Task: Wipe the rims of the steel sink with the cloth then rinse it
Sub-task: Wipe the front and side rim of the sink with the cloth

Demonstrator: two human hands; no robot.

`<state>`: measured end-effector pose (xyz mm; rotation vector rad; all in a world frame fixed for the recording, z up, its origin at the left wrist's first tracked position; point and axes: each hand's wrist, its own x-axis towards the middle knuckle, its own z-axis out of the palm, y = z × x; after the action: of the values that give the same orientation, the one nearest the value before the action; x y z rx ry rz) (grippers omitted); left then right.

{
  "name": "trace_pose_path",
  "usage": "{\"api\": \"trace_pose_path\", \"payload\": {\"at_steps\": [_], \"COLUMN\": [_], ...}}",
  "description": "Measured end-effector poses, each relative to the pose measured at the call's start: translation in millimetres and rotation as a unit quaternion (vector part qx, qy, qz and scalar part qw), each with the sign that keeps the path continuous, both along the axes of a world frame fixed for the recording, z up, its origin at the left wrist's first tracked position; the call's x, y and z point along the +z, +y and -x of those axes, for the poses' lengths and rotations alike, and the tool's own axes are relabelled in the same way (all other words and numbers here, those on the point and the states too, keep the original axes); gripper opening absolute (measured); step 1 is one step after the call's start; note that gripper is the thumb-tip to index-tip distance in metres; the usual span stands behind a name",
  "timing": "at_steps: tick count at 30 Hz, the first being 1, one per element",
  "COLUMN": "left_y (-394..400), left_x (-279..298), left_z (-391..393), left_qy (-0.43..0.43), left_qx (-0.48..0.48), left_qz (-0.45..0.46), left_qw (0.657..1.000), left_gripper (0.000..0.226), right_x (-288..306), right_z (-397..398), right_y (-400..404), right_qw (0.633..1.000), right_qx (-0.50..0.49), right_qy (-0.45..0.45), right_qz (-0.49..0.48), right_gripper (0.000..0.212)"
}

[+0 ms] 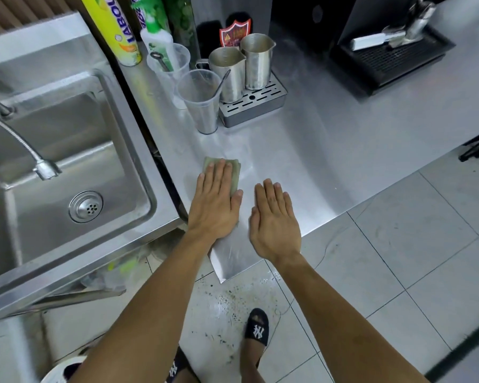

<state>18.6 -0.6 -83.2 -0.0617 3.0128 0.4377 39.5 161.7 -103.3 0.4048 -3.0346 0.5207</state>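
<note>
A folded pale green cloth lies flat on the steel counter, just right of the sink. My left hand presses flat on the cloth, fingers straight and together, covering most of it. My right hand rests flat beside it on the bare counter, holding nothing. The steel sink fills the left of the view, its right rim a hand's width left of the cloth. A flexible tap hangs over the basin, above the drain.
Two clear plastic cups and two steel jugs on a drip tray stand behind the cloth. Spray cans and bottles line the back. A black machine sits at the back right. A dark gap separates sink and counter. The floor tiles below are speckled with dirt.
</note>
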Motion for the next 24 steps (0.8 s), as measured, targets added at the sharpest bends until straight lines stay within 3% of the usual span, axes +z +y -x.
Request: {"api": "trace_pose_path", "payload": {"at_steps": [9, 14, 18, 21, 24], "left_y": [-8, -6, -5, -9, -14], "left_x": [-6, -3, -3, -3, 14], "left_z": [-6, 14, -23, -47, -44], "left_qy": [0.0, -0.006, 0.012, 0.025, 0.044], "left_qx": [-0.034, -0.004, 0.014, 0.026, 0.065], "left_qz": [0.031, 0.011, -0.006, -0.057, -0.17], "left_qw": [0.999, 1.0, 1.0, 0.998, 0.982], "left_gripper": [0.069, 0.063, 0.061, 0.061, 0.051], "right_x": [0, -1, 0, 1, 5], "right_z": [-1, -2, -1, 1, 1], "right_y": [0, 1, -2, 0, 3], "right_qw": [1.0, 1.0, 0.999, 0.999, 0.998], "right_qx": [0.001, 0.008, 0.025, 0.042, 0.048], "right_qy": [0.009, 0.009, 0.002, -0.015, -0.034], "right_qz": [-0.002, -0.018, -0.028, -0.025, -0.015], "right_gripper": [0.058, 0.058, 0.06, 0.06, 0.061]}}
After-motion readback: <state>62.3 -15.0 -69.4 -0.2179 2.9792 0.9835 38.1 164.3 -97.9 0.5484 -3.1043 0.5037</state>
